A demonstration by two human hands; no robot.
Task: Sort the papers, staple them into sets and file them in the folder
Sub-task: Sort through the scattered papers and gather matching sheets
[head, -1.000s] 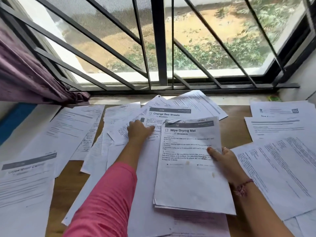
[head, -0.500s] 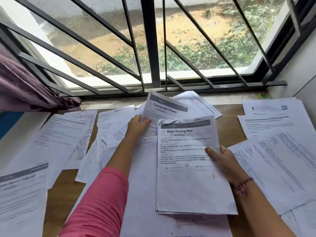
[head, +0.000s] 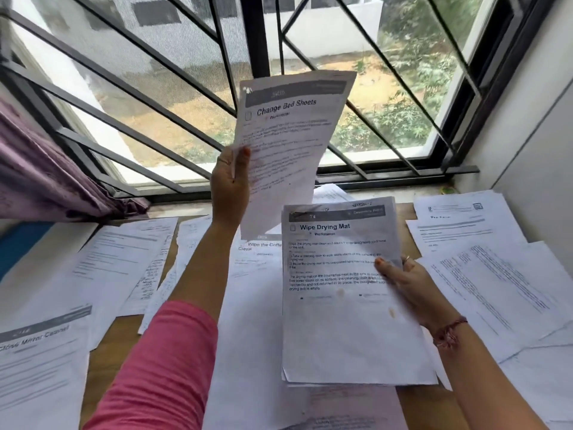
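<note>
Paperwork covers the wooden surface (head: 124,339) below the barred window (head: 257,41) as I sort. My left hand (head: 229,184), sleeved in pink, pinches the "Change Bed Sheets" sheet (head: 291,141) by its left edge, thumb on the printed face, and holds it upright in the air in front of the window grille. My right hand (head: 412,290), a red thread at the wrist, grips the stack headed "Wipe Drying Mat" (head: 344,321) at its right edge, thumb on top and fingers beneath, the stack tilted just above the sheets lying under it. A page titled "Wipe the Coffee" (head: 260,252) shows on the surface between my two arms. More loose papers (head: 496,280) fan out to the right by the wall, and others (head: 117,265) spread to the left, near a purple curtain (head: 46,178). No folder or stapler can be seen.
</note>
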